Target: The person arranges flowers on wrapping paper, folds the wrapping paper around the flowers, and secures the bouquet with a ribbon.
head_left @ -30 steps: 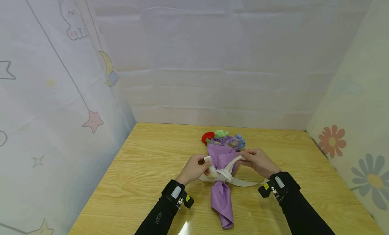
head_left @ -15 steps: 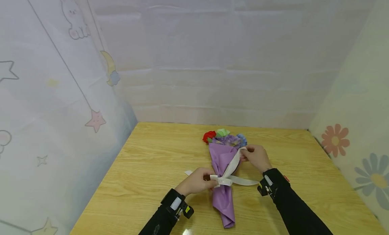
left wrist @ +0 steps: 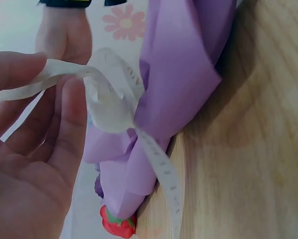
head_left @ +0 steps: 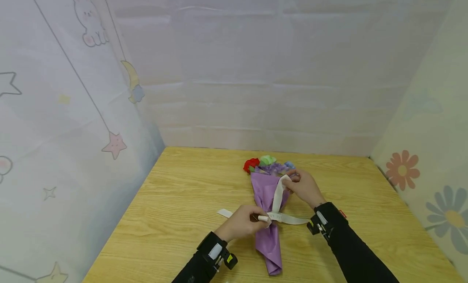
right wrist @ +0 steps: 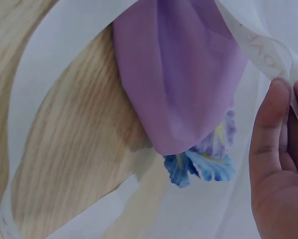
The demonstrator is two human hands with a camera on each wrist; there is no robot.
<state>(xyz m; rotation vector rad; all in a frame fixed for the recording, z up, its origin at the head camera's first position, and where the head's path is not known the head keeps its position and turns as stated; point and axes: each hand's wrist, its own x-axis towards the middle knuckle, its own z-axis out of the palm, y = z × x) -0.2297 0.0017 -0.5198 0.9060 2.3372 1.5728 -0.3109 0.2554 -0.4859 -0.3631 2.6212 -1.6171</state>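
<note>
A bouquet in purple wrapping paper lies on the table, its red, green and purple-blue flowers facing the far side. White printed ribbon goes round its narrow waist, knotted at the front. My left hand pinches a ribbon loop beside the knot; in the left wrist view the ribbon passes between thumb and fingers. My right hand holds another ribbon part up over the paper's upper right. In the right wrist view, thumb and finger pinch the lettered ribbon.
Loose ribbon tails extend to the left and right of the bouquet. The wooden table meets printed cloth walls at the back and sides.
My left hand moved down and right from the bouquet's left edge to the knot. My right hand rose with its ribbon, then shifted slightly left. The ribbon around the waist looks tighter.
</note>
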